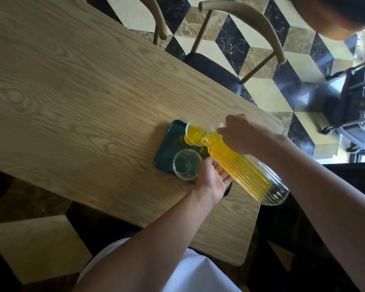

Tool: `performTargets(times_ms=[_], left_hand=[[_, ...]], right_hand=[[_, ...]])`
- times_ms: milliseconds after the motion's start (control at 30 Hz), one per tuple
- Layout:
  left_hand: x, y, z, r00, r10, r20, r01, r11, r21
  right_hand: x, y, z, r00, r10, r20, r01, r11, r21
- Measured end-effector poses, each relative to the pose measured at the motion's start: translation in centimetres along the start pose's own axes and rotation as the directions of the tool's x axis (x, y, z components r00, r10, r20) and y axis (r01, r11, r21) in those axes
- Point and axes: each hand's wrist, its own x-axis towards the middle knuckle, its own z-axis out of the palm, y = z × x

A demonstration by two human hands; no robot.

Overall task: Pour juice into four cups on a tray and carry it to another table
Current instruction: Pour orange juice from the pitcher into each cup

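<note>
Head view. Step in hand: filling the far cup (195, 133) from the ribbed glass carafe (247, 169). The right hand (240, 133) grasps the carafe at its neck, body tipped low, spout over the cup's rim. The left hand (214, 178) lies with relaxed, straight fingers under the carafe's side, supporting it, grasping nothing.

Judgement: pour slowly and ease the carafe back before the level nears the rim; a carafe this full could surge. Keep the support underneath.

Appearance: juice bright yellow-orange, carafe clear with vertical ribs. The dark green tray (169, 144) sits on the wooden tabletop (72, 91). The near cup (185, 164), clear glass, looks empty. Other cups hidden; cannot tell.
</note>
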Motion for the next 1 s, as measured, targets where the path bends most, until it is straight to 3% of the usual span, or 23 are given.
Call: performTargets(times_ms=[133,300,367,433,500,667,767,867,1000], left_hand=[[0.1,0.2,0.2,1.0,-0.008,-0.007,0.008,1.0,0.005],[0.2,0.7,0.6,1.0,0.005,-0.028,-0.005,1.0,0.019],[0.1,1.0,0.7,1.0,0.016,-0.025,-0.016,0.999,0.029],[-0.2,1.3,0.8,0.999,0.024,-0.025,-0.023,0.999,0.037],[-0.4,1.6,0.9,0.999,0.038,-0.026,-0.036,0.998,0.051],[-1.2,2.3,1.2,0.995,0.095,-0.015,-0.092,0.985,0.143],[-1.9,2.4,1.4,0.992,0.123,-0.005,-0.119,0.968,0.221],[-2.6,2.3,1.6,0.986,0.163,-0.023,-0.149,0.942,0.3],[-3.7,1.8,1.4,0.979,0.189,-0.079,-0.146,0.915,0.376]], right_hand=[[-0.6,0.0,-1.0,0.998,0.065,0.012,-0.066,0.979,0.191],[0.2,0.0,-0.4,0.992,0.125,0.023,-0.126,0.944,0.305],[0.5,0.0,-0.3,0.963,0.266,0.034,-0.25,0.841,0.479],[0.2,0.3,-0.3,0.914,0.395,0.092,-0.353,0.665,0.658],[0.0,0.4,-0.2,0.886,0.443,0.138,-0.385,0.535,0.752],[-1.3,0.5,-0.3,0.826,0.528,0.198,-0.414,0.329,0.849],[-2.3,-0.1,-0.3,0.804,0.577,0.144,-0.348,0.261,0.9],[-3.6,-0.8,-0.2,0.739,0.641,0.207,-0.331,0.078,0.94],[-5.5,-2.1,-0.1,0.708,0.67,0.223,-0.332,0.037,0.943]])
